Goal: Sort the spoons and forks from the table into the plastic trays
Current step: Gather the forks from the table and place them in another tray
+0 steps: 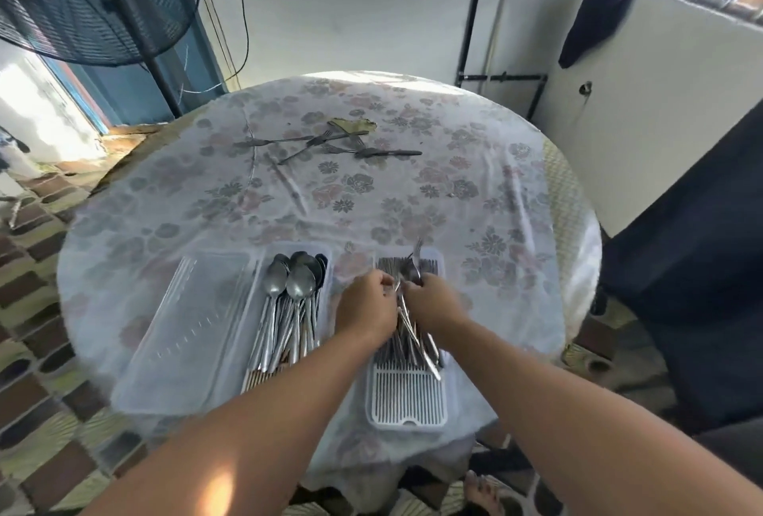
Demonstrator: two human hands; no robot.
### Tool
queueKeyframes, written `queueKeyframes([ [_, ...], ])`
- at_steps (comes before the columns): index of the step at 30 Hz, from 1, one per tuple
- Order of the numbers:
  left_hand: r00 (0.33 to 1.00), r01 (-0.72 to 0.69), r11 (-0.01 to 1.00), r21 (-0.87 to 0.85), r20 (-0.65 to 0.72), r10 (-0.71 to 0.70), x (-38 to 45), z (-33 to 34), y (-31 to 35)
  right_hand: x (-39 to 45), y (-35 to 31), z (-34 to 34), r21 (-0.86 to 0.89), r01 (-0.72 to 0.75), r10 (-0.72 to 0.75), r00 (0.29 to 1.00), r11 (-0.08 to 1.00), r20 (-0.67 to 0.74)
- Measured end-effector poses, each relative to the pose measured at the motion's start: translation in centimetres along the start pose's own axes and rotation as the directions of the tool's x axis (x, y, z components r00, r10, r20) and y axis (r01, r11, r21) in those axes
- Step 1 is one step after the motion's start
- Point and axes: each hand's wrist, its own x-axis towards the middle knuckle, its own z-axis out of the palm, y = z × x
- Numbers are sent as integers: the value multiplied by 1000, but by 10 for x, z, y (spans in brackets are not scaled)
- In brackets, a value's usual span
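Forks point(406, 334) lie bunched in the white slatted tray point(406, 400), long axes running near-to-far, tines at the far end; both hands cover the middle of the pile. Left hand point(365, 307) and right hand point(433, 303) curl round a few forks, one fork tip sticking up past the right hand; exact count unclear from blur. Spoons point(289, 309) fill the clear tray point(264, 263) just left, bowls far, handles near. Loose forks point(330, 144) lie scattered across the far counter point(454, 202), mostly crosswise.
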Motion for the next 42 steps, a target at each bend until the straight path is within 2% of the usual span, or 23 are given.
queueKeyframes([
  [2,994,-89,967,237,-41,101,-6,3,1,-6,3,4,-77,31,-30,1000,997,7],
  [3,990,-126,944,306,-19,138,-9,4,0,-9,5,5,-128,34,-32,999,991,13],
  [5,981,-192,891,411,83,173,-11,2,-3,-13,6,5,-231,39,-23,997,972,69],
  [7,957,-290,787,544,171,234,-10,0,-11,-15,5,5,-337,70,-26,991,939,132],
  [9,929,-371,688,623,253,271,-9,1,-19,-19,4,4,-394,101,-51,989,914,137],
  [11,912,-409,665,625,284,295,-8,4,-24,-20,6,4,-415,123,-96,992,902,85],
  [14,902,-432,681,591,281,328,-4,5,-25,-17,6,3,-455,176,-183,983,873,30],
  [17,907,-421,686,593,260,332,-1,0,-23,-16,0,-4,-673,253,-302,952,695,46],
  [19,907,-421,666,616,271,322,2,0,-22,-16,0,-8,-774,240,-362,932,585,16],
  [21,903,-430,617,659,303,305,3,-1,-18,-16,8,-10,-825,214,-364,931,522,10],
  [23,899,-437,567,698,329,288,7,0,-14,-12,17,-11,-833,189,-354,935,520,-9],
  [26,892,-451,544,707,354,279,17,4,-10,-8,27,-14,-824,192,-378,925,533,-29],
  [31,902,-431,596,678,293,319,21,7,-11,-3,33,-12,-760,223,-372,928,610,-26],
  [34,882,-469,580,666,318,349,18,11,-14,1,31,-14,-736,217,-348,937,641,-26],
  [38,875,-480,559,677,320,363,17,11,-10,6,29,-13,-753,200,-309,951,627,-6],
  [42,894,-446,553,704,317,318,22,4,-11,7,28,-12,-766,217,-299,954,605,34],
])
